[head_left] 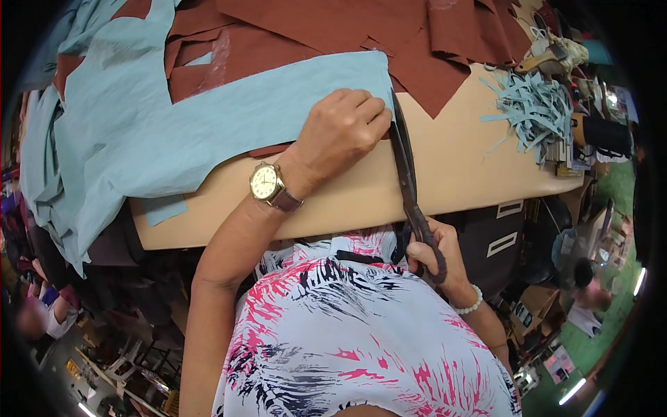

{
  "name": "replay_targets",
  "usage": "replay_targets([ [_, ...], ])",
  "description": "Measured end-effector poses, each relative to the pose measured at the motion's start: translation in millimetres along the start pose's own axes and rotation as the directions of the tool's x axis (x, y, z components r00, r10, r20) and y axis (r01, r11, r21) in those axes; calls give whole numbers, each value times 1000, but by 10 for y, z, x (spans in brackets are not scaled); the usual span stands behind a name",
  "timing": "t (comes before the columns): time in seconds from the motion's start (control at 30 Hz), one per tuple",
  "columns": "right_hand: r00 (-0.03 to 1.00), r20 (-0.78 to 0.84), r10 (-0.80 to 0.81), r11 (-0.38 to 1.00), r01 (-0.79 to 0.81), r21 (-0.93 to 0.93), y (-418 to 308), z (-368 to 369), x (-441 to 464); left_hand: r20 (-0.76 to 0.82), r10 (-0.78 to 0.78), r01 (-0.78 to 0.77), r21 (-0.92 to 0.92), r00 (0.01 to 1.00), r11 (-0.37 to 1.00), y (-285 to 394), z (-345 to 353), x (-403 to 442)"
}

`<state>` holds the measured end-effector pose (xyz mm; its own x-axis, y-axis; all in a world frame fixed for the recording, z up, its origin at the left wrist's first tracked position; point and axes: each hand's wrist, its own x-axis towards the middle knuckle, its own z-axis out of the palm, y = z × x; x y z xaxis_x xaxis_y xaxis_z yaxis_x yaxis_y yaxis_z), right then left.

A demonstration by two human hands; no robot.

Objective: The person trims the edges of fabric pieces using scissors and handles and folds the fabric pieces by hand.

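Observation:
My left hand [342, 131], with a wristwatch [265, 183] on its wrist, lies over the end of a light blue fabric piece [236, 111]. Its fingers are curled closed on the fabric near the right edge. My right hand [447, 254] grips the handles of long dark scissors [405, 174] at the table's front edge. The blades point away from me, and their tips meet the blue fabric's right edge beside my left fingers. Whether the blades are parted is hard to make out. Reddish-brown fabric [285, 31] lies partly under the blue piece.
The tan tabletop [479, 160] carries a heap of thin blue fabric strips [535, 111] at the right. Behind them are a wooden-handled brush [542, 59] and other small items. Blue cloth hangs over the table's left side. Other people are visible at the far left and right.

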<state>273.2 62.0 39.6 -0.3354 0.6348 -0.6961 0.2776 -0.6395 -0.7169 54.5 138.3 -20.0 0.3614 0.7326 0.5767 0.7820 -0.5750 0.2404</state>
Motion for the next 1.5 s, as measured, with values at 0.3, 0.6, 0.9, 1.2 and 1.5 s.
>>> replay_targets([
  [0.3, 996, 15, -89, 993, 88, 76, 0, 10, 47, -100, 69, -71, -7, 993, 997, 228, -60, -44],
  [0.6, 993, 1, -116, 985, 115, 128, 95, 73, 9, -17, 47, -48, -35, 999, 998, 314, -101, -91],
  [0.9, 997, -36, -69, 991, 72, 110, 152, 103, -31, 0, 46, -46, -59, 999, 997, 314, -82, -104],
  [1.2, 996, -87, -11, 996, 18, 84, 173, 151, -62, -6, 37, -37, -74, 999, 997, 305, -68, -112],
  [1.5, 990, -31, -136, 982, 139, 126, 181, 136, -26, -31, 48, -52, -141, 998, 989, 438, -111, -132],
])
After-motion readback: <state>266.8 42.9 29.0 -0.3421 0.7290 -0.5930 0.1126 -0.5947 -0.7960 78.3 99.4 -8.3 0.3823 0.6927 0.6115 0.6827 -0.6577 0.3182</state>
